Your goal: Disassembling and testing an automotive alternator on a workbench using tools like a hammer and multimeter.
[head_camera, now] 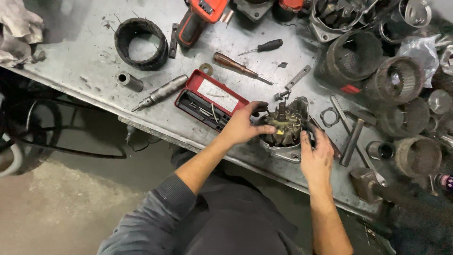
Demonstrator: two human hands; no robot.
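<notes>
Grimy steel workbench (85, 61), concrete floor below its near edge. Both my hands are on the rotor (283, 126), which sits in its grey housing (289, 152) close to the near edge, right of centre. My left hand (245, 125) is closed on the rotor's left side, thumb and fingers curled around the top near the shaft. My right hand (315, 158) lies flatter, fingers pressed against the rotor's right side and the housing rim, not fully closed. Just left of my left hand sits an open red case (210, 99) with small bits inside. Further left along the near edge lie a metal punch tool (163, 92) and a short steel sleeve (128, 81). A black ring (141, 43) lies toward the far left part of the bench, a red power tool (200, 16) at the far edge. A wooden-handled screwdriver (236, 67) and a small black one (264, 46) lie behind the case. Right of the housing are a hammer (353, 137) and a flat gasket ring (329, 116). Stator rings (396, 80) pile up at the right end. A rag (16, 30) sits on the far left corner.
</notes>
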